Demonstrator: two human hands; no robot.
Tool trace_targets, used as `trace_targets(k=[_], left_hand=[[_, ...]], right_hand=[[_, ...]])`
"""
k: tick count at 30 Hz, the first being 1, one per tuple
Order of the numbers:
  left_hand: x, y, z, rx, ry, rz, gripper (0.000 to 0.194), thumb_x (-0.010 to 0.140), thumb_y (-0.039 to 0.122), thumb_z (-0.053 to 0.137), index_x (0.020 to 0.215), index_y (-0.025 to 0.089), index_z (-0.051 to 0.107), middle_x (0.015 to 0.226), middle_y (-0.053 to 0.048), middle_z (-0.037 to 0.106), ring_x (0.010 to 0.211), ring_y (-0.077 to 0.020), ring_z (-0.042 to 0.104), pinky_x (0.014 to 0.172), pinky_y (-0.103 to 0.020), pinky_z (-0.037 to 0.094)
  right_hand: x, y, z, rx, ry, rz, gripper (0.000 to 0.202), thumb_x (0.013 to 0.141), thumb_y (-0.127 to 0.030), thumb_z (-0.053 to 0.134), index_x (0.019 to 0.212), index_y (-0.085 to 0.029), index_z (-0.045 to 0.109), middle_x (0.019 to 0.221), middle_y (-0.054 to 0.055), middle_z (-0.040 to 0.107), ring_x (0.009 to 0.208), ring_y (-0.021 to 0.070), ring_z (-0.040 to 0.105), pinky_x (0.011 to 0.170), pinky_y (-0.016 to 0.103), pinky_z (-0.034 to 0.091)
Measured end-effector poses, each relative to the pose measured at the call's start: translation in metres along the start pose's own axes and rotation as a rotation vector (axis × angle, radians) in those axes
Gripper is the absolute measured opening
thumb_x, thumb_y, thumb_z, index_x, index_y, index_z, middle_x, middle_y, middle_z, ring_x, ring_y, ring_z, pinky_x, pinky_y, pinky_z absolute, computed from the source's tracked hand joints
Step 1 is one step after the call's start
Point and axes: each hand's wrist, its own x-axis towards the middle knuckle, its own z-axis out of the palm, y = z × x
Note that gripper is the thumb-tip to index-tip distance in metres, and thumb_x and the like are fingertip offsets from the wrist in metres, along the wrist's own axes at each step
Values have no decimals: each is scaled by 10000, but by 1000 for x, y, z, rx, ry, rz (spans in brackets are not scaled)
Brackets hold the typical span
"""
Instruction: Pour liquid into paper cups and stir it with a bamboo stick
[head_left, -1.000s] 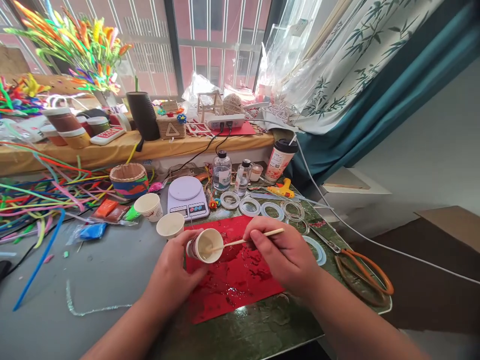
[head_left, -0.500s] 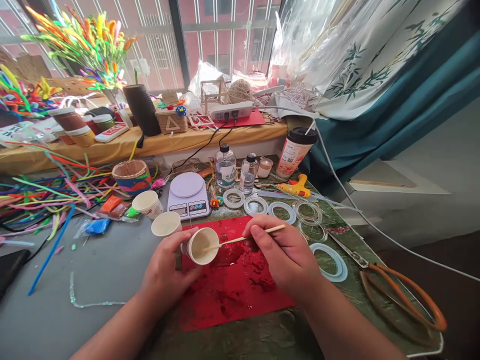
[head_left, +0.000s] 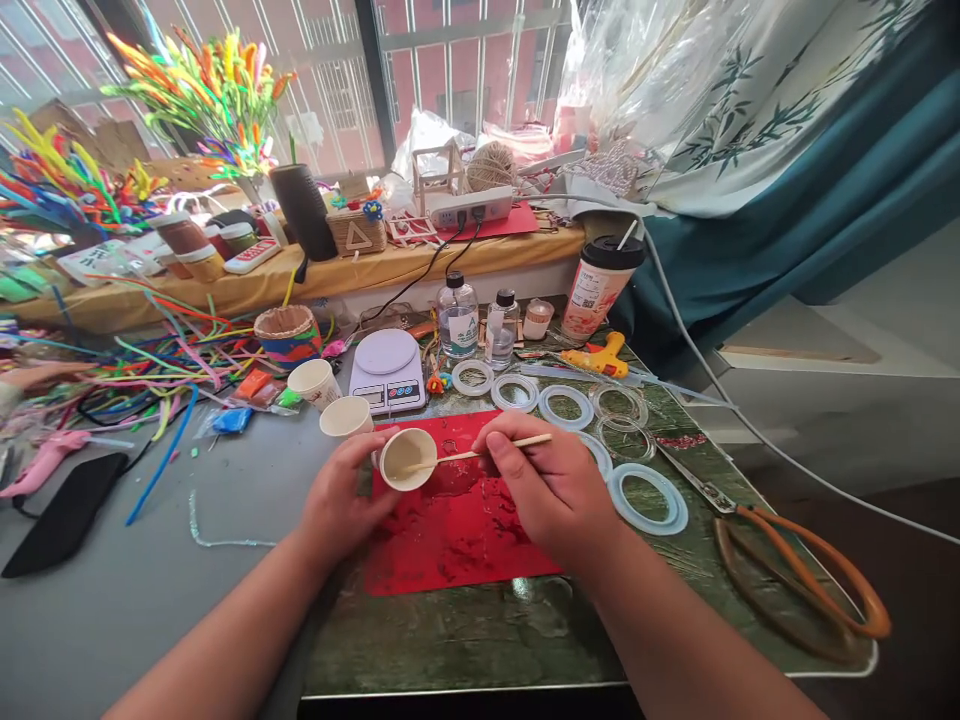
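Note:
My left hand (head_left: 346,492) is wrapped round a paper cup (head_left: 409,446), tilted so its mouth faces me. Between the fingers of my right hand (head_left: 541,482) is a thin wooden stick (head_left: 461,456), whose far end dips inside the cup. What lies in the bottom of the cup is hard to make out. Both hands are above a red sheet (head_left: 457,555) marked with dark wet-looking patches. Just beyond my left hand stand a second paper cup (head_left: 346,416) and a third paper cup (head_left: 313,382).
A white kitchen scale (head_left: 387,362) and clear bottles (head_left: 458,325) stand behind the sheet. Ring-shaped silicone molds (head_left: 566,407) lie to the right, near large orange-handled scissors (head_left: 810,570). A yellow glue gun (head_left: 596,357), a lidded drink cup (head_left: 600,285) and a pink glue gun (head_left: 52,460) are around them.
The view has shifted, bringing the pink glue gun and part of another person's arm in at the left. The stick remains inside the tilted cup, with both grips unchanged.

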Motion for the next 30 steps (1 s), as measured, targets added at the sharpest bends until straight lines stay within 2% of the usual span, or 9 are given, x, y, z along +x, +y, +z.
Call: trace_targets(k=[7, 16, 21, 27, 30], left_hand=[[-5, -7, 2, 39, 60, 3, 603, 886, 324, 896, 1419, 288, 616, 1347, -103, 820, 1278, -314, 806, 1113, -507, 662], [-3, -9, 6, 68, 85, 9, 552, 931, 381, 872, 1416, 296, 621, 1345, -86, 820, 1280, -306, 806, 1110, -502, 664], [0, -6, 6, 42, 77, 36, 548, 946, 357, 857, 1434, 299, 614, 1357, -82, 820, 1287, -295, 804, 1124, -498, 659], [-3, -10, 4, 51, 60, -54, 569, 915, 392, 868, 1419, 287, 625, 1364, -105, 816, 1301, -317, 796, 1125, -518, 657], [-4, -12, 4, 70, 56, -24, 584, 907, 371, 884, 1421, 283, 623, 1362, -106, 816, 1291, -314, 801, 1117, -500, 663]], right_hand=[[-3, 1, 4, -35, -7, -83, 244, 1132, -215, 519, 951, -242, 679, 832, 15, 716, 777, 185, 688, 730, 320, 536], [-2, 1, 4, -78, -40, -163, 201, 1116, -197, 519, 978, -256, 654, 857, 33, 737, 795, 211, 703, 751, 353, 564], [-2, 0, 3, -71, -43, -138, 210, 1126, -190, 510, 993, -251, 661, 872, 35, 748, 816, 209, 715, 765, 351, 568], [-2, 1, 2, -84, -39, -127, 222, 1129, -196, 508, 977, -243, 662, 860, 29, 730, 801, 198, 696, 758, 339, 552], [-3, 2, 2, -76, -47, -106, 227, 1132, -195, 509, 980, -240, 673, 868, 27, 739, 817, 195, 708, 770, 330, 552]])
